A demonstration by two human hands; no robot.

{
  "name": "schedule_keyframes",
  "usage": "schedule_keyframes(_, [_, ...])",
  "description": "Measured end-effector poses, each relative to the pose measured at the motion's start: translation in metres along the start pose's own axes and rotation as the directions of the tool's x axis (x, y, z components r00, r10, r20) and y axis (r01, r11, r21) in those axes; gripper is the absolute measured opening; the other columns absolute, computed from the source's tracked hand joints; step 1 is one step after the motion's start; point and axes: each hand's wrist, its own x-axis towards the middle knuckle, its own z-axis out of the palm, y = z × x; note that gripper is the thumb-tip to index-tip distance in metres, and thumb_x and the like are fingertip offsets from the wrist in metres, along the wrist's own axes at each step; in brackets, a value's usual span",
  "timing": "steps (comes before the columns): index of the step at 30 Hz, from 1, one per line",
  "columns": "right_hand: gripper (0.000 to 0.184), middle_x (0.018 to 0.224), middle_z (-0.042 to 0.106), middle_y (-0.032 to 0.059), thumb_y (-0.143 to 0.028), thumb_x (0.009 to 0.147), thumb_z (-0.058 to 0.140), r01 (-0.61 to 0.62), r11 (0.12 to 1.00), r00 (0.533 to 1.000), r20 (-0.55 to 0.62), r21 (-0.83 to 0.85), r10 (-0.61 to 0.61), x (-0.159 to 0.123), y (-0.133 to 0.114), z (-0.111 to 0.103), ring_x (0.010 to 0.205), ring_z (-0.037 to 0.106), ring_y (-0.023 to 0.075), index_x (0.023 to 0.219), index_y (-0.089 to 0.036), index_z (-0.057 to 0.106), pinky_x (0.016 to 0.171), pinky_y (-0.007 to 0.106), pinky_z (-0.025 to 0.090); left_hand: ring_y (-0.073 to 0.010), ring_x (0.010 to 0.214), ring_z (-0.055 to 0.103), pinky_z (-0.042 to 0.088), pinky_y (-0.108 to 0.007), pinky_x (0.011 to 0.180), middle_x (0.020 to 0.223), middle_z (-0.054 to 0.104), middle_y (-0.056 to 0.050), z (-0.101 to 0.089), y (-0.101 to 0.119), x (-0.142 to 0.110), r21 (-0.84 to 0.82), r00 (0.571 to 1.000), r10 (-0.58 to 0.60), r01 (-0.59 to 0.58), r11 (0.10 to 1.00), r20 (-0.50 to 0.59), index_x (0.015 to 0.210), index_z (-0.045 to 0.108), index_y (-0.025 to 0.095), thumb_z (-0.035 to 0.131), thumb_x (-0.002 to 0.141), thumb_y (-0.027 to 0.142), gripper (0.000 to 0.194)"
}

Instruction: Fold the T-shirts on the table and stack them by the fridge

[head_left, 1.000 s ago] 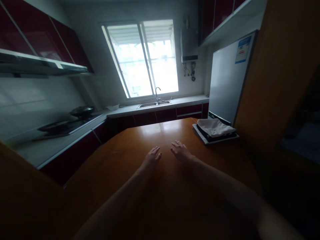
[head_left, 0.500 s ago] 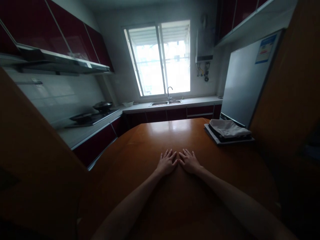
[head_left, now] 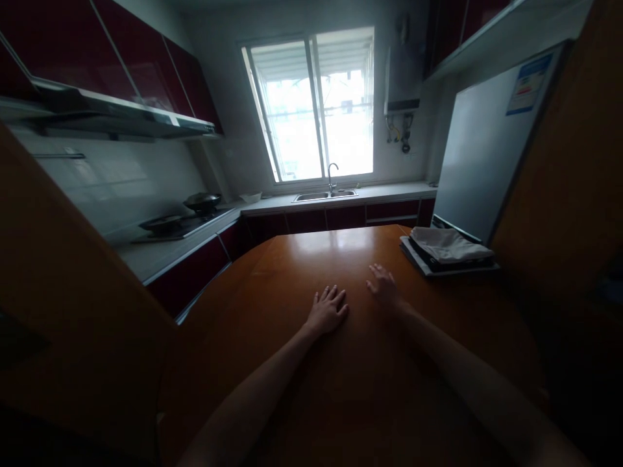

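My left hand (head_left: 327,312) lies flat on the brown wooden table (head_left: 272,285), its fingers spread and nothing in it. My right hand (head_left: 384,287) is a little farther out and to the right, with its fingers apart and holding nothing; it looks raised slightly above the tabletop. At the table's far right, beyond my right hand, a folded light grey cloth (head_left: 450,244) rests on top of a dark folded cloth (head_left: 455,264). Something flat and pale shows underneath the pile.
Behind the table runs a counter with a sink (head_left: 311,196) and faucet (head_left: 332,178) under a bright window. On the left, two pans (head_left: 202,201) sit on a stove (head_left: 195,224) below a range hood (head_left: 121,120). A fridge (head_left: 481,149) stands at the right behind the cloths.
My right hand has left its place beside my left hand and moved forward and right, toward the cloth pile. My left hand has stayed flat on the table. The view has shifted slightly.
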Motion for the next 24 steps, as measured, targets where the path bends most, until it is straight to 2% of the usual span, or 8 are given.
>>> schedule_keyframes(5, [0.048,0.149,0.048,0.0217,-0.022,0.094,0.04,-0.189,0.981,0.844,-0.519,-0.051,0.135,0.023,0.083,-0.058,0.143,0.035,0.0294,0.14,-0.011,0.05,0.118,0.054,0.019,-0.0325,0.154,0.018,0.014,-0.059,0.122,0.166,0.026,-0.008,-0.001,0.0,0.002,-0.02,1.0,-0.002,0.002,1.0,-0.007,0.155,0.039,0.028,0.037,0.099,0.056,0.062])
schedule_keyframes(10, [0.033,0.135,0.057,0.0258,-0.024,0.093,0.041,-0.375,0.927,0.72,-0.626,0.012,0.299,0.008,0.132,-0.083,0.132,0.04,0.0355,0.112,-0.015,0.066,0.112,0.064,0.017,-0.0341,0.153,0.02,0.014,-0.061,0.12,0.164,0.029,-0.009,0.002,-0.002,0.004,-0.045,0.999,0.011,-0.013,0.999,-0.039,0.153,0.043,0.029,0.04,0.099,0.054,0.06])
schedule_keyframes(14, [0.032,0.112,0.067,0.0201,-0.026,0.094,0.039,-0.383,0.924,0.718,-0.63,-0.002,0.296,0.012,0.115,-0.086,0.12,0.05,0.0345,0.095,-0.016,0.07,0.113,0.063,0.019,-0.0347,0.153,0.022,0.014,-0.062,0.12,0.163,0.033,-0.009,0.007,-0.005,0.005,-0.083,0.997,0.015,-0.021,0.996,-0.072,0.149,0.049,0.03,0.045,0.097,0.053,0.057])
schedule_keyframes(18, [0.038,0.105,0.068,0.0179,-0.032,0.097,0.038,-0.141,0.99,0.893,-0.429,0.022,0.137,0.008,0.044,-0.075,0.108,0.058,0.031,0.097,-0.015,0.072,0.103,0.048,0.04,-0.0326,0.142,0.044,0.029,-0.058,0.117,0.148,0.055,-0.011,0.008,-0.012,0.014,-0.331,0.968,-0.051,-0.034,0.943,-0.246,0.136,0.06,0.026,0.053,0.094,0.041,0.045])
schedule_keyframes(20, [0.04,0.101,0.069,0.0157,-0.037,0.099,0.04,0.103,0.983,0.973,-0.219,0.151,-0.068,-0.007,-0.002,-0.063,0.101,0.061,0.0282,0.092,-0.016,0.073,0.095,0.041,0.046,-0.0272,0.124,0.06,0.044,-0.049,0.108,0.132,0.065,-0.011,0.004,-0.019,0.021,-0.537,0.889,-0.206,-0.052,0.842,-0.41,0.13,0.061,0.022,0.048,0.094,0.031,0.039])
schedule_keyframes(21, [0.042,0.096,0.07,0.0139,-0.042,0.099,0.043,0.214,0.941,0.976,-0.029,0.261,-0.214,-0.017,-0.024,-0.057,0.092,0.063,0.026,0.088,-0.016,0.074,0.087,0.038,0.049,-0.0246,0.116,0.063,0.049,-0.045,0.103,0.127,0.067,-0.011,0.0,-0.023,0.024,-0.61,0.822,-0.294,-0.08,0.788,-0.488,0.128,0.061,0.02,0.045,0.094,0.027,0.038])
schedule_keyframes(22, [0.04,0.095,0.072,0.0121,-0.046,0.097,0.049,0.298,0.872,0.901,0.187,0.388,-0.391,-0.027,-0.044,-0.052,0.087,0.064,0.024,0.091,-0.017,0.075,0.081,0.035,0.051,-0.0229,0.112,0.064,0.051,-0.042,0.1,0.124,0.066,-0.011,-0.004,-0.028,0.025,-0.649,0.744,-0.369,-0.113,0.752,-0.557,0.126,0.061,0.019,0.044,0.093,0.026,0.037])
schedule_keyframes(24, [0.035,0.091,0.075,0.0058,-0.052,0.091,0.061,0.332,0.78,0.76,0.34,0.531,-0.554,-0.045,-0.073,-0.045,0.077,0.066,0.0193,0.098,-0.021,0.077,0.071,0.029,0.052,-0.0216,0.111,0.063,0.051,-0.04,0.099,0.123,0.064,-0.011,-0.014,-0.038,0.026,-0.642,0.636,-0.427,-0.142,0.754,-0.643,0.124,0.06,0.018,0.043,0.093,0.025,0.036])
